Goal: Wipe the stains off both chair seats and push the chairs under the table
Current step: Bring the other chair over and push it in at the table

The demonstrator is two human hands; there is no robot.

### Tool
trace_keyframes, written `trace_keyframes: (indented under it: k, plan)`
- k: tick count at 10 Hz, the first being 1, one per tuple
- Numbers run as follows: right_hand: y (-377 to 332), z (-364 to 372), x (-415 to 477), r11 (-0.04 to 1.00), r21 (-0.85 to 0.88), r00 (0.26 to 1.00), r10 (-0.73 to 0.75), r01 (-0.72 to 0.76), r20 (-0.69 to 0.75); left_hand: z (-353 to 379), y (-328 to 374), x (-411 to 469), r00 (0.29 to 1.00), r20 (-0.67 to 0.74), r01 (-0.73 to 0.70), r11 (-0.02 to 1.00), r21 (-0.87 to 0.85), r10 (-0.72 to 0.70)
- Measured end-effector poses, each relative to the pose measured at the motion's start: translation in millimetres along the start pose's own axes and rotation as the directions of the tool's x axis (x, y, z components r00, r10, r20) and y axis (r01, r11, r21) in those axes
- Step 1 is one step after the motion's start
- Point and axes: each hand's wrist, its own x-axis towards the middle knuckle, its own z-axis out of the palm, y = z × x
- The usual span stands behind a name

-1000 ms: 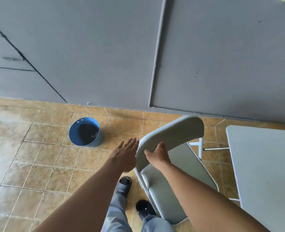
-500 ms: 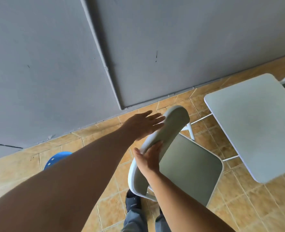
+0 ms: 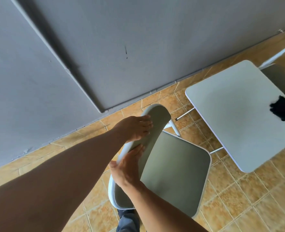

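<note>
Nearest to me, at the bottom of the view, I see a bit of my grey trouser leg (image 3: 127,221) and a dark shoe just under the chair's rear edge. My right hand (image 3: 127,169) comes up from the lower right and is wrapped on the near end of the chair backrest (image 3: 152,131), thumb on the white outer rim and fingers (image 3: 138,150) laid flat on the padded grey front face, so it is grasping the backrest. My left hand (image 3: 135,128) reaches in from the lower left across the tiles and sits over the far half of that same backrest, fingers curled over its top edge; it looks closed on it, though I cannot see the thumb. The chair (image 3: 175,173) itself stands on the tan tiled floor (image 3: 238,198) with its grey seat facing up and pointing toward the table, the seat's front corner near the table edge but apart from it; none of the seat is under the tabletop. I cannot make out any stain on the seat from here. Beyond and to the right is the small white table (image 3: 238,114), its thin metal legs showing below the near edge, with a black cloth (image 3: 283,110) lying on top near the right border of the view. Behind the table, at the far right, part of a second chair (image 3: 282,77) shows, a grey seat and a white frame tube, touching or just beside the table's far edge. Farthest back runs the grey wall (image 3: 121,39) with a raised panel edge meeting the floor.
</note>
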Motion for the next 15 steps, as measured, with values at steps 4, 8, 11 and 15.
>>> trace_keyframes:
  k: [4,8,11,15]
  plan:
    - [51.1,-58.2,-33.2,0.978,-0.141,0.987,-0.146,0.154,0.069,-53.1,20.7,-35.8,0.958,-0.263,-0.166,0.970,-0.178,0.115]
    - [143.3,-113.7,-53.9,0.949,-0.167,0.962,-0.272,0.268,-0.003,-128.7,91.2,-24.1,1.000,-0.009,0.012,0.967,-0.253,-0.015]
    - [196.9,-115.0,-77.0,0.960,-0.136,0.964,-0.256,0.245,-0.068,-141.2,120.8,-20.6,0.981,-0.009,-0.178,0.881,-0.439,0.194]
    - [194.5,-121.9,-63.0,0.962,-0.261,0.992,-0.100,0.078,-0.071,-128.0,88.3,16.0,0.961,0.039,-0.208,0.811,-0.547,0.273]
